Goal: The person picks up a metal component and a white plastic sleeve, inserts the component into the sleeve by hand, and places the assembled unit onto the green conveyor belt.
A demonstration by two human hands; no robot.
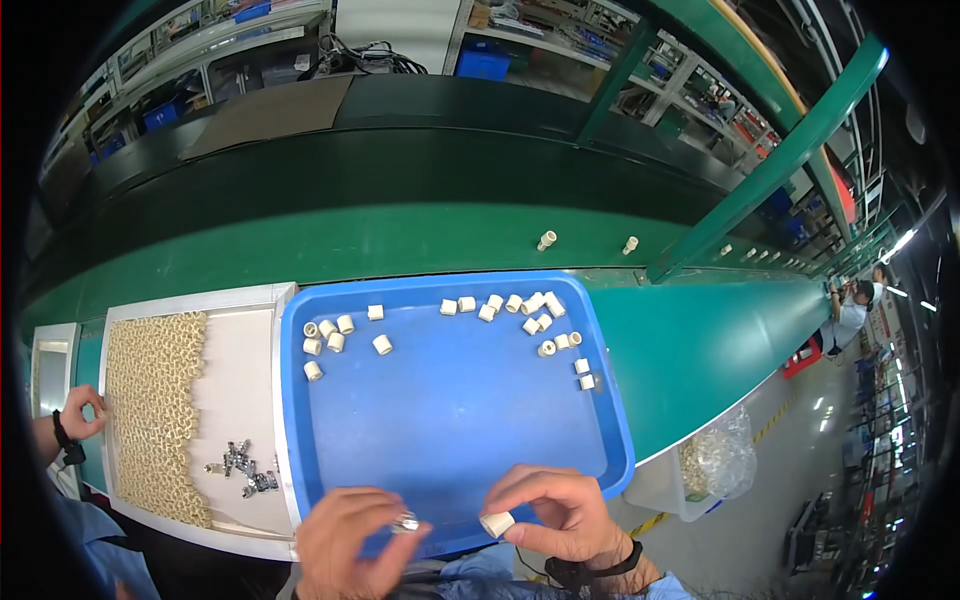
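Over the front edge of a blue plastic tray point(455, 425), my left hand point(345, 545) pinches a small shiny metal part point(405, 522) between thumb and fingers. Close by on the right, my right hand point(570, 515) is closed on a cream cylindrical sleeve point(496, 524), tilted, with a dark band at that wrist. The two pieces are apart. More cream sleeves lie scattered in the tray, such as a loose sleeve point(382, 345) at the left and a cluster along the far and right sides.
Left of the blue tray, a white-framed tray point(284, 350) holds packed cream rings point(155, 415) and a pile of metal parts point(247, 470). Another person's hand point(82, 412) is at its left edge. Cream pieces point(546, 241) stand on the green belt beyond; a bagged bin point(715, 465) sits right.
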